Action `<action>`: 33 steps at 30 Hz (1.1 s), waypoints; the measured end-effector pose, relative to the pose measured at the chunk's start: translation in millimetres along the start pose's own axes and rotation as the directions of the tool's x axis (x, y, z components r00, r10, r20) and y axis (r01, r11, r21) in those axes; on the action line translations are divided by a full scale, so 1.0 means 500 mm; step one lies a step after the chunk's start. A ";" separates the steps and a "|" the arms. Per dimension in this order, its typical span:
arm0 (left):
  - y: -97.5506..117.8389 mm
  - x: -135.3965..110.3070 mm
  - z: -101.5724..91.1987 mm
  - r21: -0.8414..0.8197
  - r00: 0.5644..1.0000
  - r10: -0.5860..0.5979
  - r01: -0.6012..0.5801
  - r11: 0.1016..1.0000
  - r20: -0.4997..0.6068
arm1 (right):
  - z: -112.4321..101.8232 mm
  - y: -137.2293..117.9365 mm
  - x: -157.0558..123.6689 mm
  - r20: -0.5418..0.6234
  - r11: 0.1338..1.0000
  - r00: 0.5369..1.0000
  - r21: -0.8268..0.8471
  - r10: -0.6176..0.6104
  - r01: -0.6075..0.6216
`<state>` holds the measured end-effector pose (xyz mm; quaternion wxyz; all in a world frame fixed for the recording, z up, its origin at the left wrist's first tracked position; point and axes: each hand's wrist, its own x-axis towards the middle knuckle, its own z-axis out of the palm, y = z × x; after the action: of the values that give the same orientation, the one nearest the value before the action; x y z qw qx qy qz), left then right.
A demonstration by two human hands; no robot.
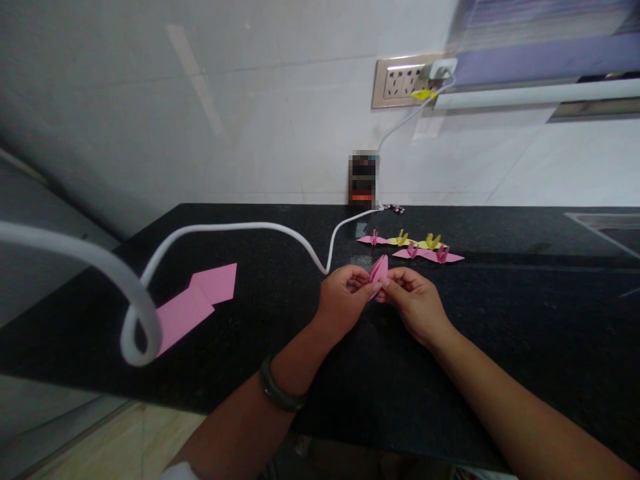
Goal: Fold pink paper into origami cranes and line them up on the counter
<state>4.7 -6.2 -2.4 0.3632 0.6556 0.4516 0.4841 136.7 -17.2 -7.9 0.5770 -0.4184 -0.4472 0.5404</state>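
My left hand (344, 298) and my right hand (413, 299) meet over the black counter (500, 320), both pinched on a small folded pink paper piece (379, 269) held between them. Its pointed tip sticks up above my fingers. A dark band sits on my left wrist. Just beyond my hands, several finished folded paper cranes (411, 247), pink and yellow, lie in a row on the counter.
Flat pink paper sheets (196, 303) lie to the left. A white cable (235, 230) loops across the counter from a wall socket (406, 80) past a small dark device (363, 179) leaning on the tiled wall. A sink edge (605, 227) shows at far right.
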 end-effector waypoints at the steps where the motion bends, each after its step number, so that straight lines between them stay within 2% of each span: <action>1: 0.000 0.000 0.000 0.007 1.000 0.004 -0.004 1.000 0.002 | 0.000 0.000 0.000 -0.003 1.000 1.000 -0.003 -0.002 0.002; 11: 0.007 -0.005 -0.002 0.127 0.995 0.099 -0.100 0.987 0.018 | -0.004 0.005 0.001 0.029 1.000 1.000 -0.017 -0.010 0.011; 20: -0.005 0.007 -0.010 0.131 0.998 0.037 -0.044 0.990 0.051 | -0.005 0.001 0.000 0.033 0.991 0.999 -0.127 -0.031 0.035; 24: -0.001 0.011 -0.014 -0.016 0.994 -0.006 0.008 1.000 0.105 | -0.009 -0.008 0.000 0.075 0.989 0.997 -0.144 -0.031 0.042; 28: 0.004 0.013 -0.012 -0.253 0.980 -0.094 0.136 0.958 0.173 | -0.011 -0.016 0.000 0.117 0.989 0.993 -0.147 -0.012 0.029; 33: 0.005 0.012 -0.007 -0.396 0.970 -0.159 0.221 0.891 0.184 | -0.011 -0.014 0.001 0.059 0.978 0.997 -0.202 -0.046 0.057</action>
<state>2.7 -1.2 2.9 0.5713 0.5504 0.3730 0.4813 143.8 -17.2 -2.7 0.5327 -0.4489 -0.5263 0.4876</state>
